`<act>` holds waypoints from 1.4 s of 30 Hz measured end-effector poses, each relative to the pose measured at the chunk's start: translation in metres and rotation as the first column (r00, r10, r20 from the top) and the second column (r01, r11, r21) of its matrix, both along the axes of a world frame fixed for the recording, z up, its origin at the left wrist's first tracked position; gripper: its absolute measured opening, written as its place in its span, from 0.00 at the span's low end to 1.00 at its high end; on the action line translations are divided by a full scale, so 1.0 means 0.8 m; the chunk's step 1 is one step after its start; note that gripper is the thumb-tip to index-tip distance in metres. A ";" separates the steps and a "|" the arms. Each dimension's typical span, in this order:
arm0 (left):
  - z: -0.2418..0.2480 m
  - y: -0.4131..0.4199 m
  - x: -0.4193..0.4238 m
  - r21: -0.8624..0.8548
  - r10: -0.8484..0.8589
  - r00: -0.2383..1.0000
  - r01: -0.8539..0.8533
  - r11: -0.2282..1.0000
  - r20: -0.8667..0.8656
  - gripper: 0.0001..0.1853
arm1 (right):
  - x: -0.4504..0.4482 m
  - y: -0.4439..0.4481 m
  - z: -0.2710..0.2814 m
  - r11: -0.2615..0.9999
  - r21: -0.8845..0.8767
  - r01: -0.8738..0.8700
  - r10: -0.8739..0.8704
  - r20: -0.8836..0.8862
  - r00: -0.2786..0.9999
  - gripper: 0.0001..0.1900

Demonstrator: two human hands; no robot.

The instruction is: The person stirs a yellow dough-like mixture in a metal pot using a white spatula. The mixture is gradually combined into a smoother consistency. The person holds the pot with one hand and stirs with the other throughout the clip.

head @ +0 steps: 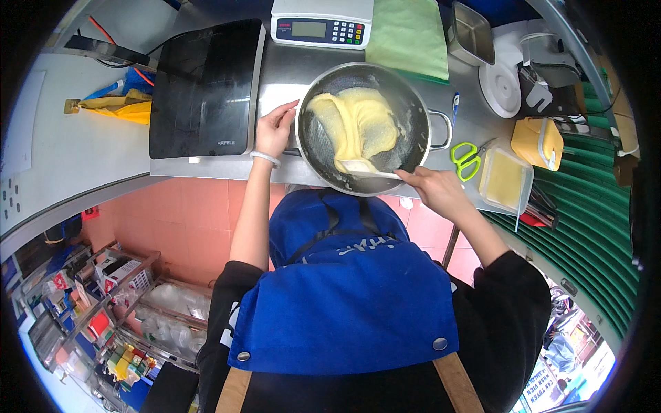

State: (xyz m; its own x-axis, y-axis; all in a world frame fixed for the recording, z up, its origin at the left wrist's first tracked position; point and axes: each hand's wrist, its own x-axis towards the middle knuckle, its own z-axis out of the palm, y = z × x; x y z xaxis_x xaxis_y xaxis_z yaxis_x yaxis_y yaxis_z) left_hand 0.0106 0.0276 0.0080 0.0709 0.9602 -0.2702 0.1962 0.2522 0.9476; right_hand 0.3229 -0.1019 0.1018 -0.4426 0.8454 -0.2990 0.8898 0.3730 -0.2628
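Observation:
A wide metal pan (413,129) with a dark inside stands on a steel counter, close to the front edge. Thick yellow dough or batter (356,121) lies in folds across its middle. My right hand (434,187) grips the handle of a white spatula (379,174), whose blade touches the lower part of the yellow mass. At the pan's left rim is my left hand (276,128), its thumb and fingertips closed on the rim or a handle there; the exact hold is partly hidden.
A black Häfele cooktop (206,93) lies left of the pan. Behind stand a digital scale (320,26) and a green sheet (408,38). Green-handled scissors (467,161), a pen (455,108), a plastic container (503,178) and a white lid (500,90) are on the right.

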 end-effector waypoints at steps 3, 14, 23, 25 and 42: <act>0.004 0.002 -0.002 -0.029 -0.018 0.999 0.017 0.999 -0.029 0.12 | -0.022 0.022 -0.024 0.994 0.070 0.083 -0.086 0.043 0.995 0.22; -0.011 0.000 -0.003 0.078 0.014 1.000 -0.014 0.997 -0.004 0.12 | -0.014 0.033 -0.002 0.965 -0.122 0.233 -0.262 -0.390 0.883 0.23; 0.001 -0.002 -0.001 -0.037 0.032 0.999 -0.031 0.999 0.010 0.12 | 0.001 0.021 0.007 0.815 -0.257 0.519 -0.578 -0.314 0.753 0.23; 0.007 -0.001 0.002 -0.053 0.025 1.000 -0.025 0.998 -0.003 0.12 | -0.034 0.015 -0.041 0.828 -0.239 0.507 -0.557 -0.459 0.692 0.22; -0.004 -0.006 0.005 0.034 0.034 0.999 -0.034 0.999 -0.002 0.12 | -0.069 -0.013 -0.039 0.877 -0.148 0.457 -0.479 -0.209 0.853 0.20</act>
State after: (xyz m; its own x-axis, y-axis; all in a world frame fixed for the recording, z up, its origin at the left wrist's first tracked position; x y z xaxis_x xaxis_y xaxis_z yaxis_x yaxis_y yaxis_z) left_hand 0.0143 0.0227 0.0046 0.0372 0.9706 -0.2377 0.1909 0.2266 0.9551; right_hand 0.2674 -0.1121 0.0707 -0.0675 0.9445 -0.3216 0.8622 -0.1070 -0.4952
